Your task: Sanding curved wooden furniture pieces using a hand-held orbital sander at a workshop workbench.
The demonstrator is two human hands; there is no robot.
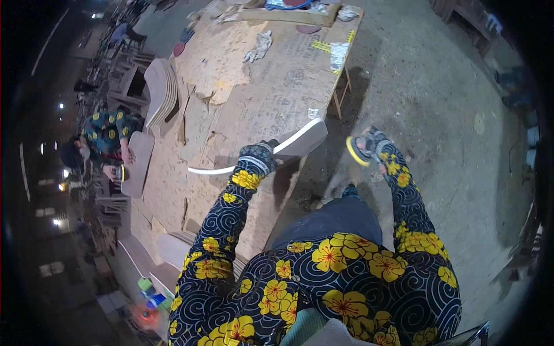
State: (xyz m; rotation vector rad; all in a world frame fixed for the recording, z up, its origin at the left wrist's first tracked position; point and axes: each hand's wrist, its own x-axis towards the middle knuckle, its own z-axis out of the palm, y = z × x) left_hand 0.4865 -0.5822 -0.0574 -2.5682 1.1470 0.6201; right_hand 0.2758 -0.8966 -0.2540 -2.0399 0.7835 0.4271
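Note:
My left hand point(258, 157), in a patterned knit glove, grips a curved wooden board point(306, 137) at its middle. The board has a pale edge facing up and lies across the near side of the work table, its right end jutting past the table edge. Out to the right, over the floor, my right hand point(375, 143) is closed around a round sanding pad point(358, 152) with a yellow rim. The pad is apart from the board. My left hand hides part of the board's middle.
The cardboard-covered table point(264, 99) holds a crumpled glove point(259, 46) and a wooden frame point(288, 17). Stacked curved boards point(162, 91) stand at its far left edge, more point(177, 248) nearby. Across the table, a co-worker point(108, 134) holds a yellow-rimmed tool by another board point(139, 162).

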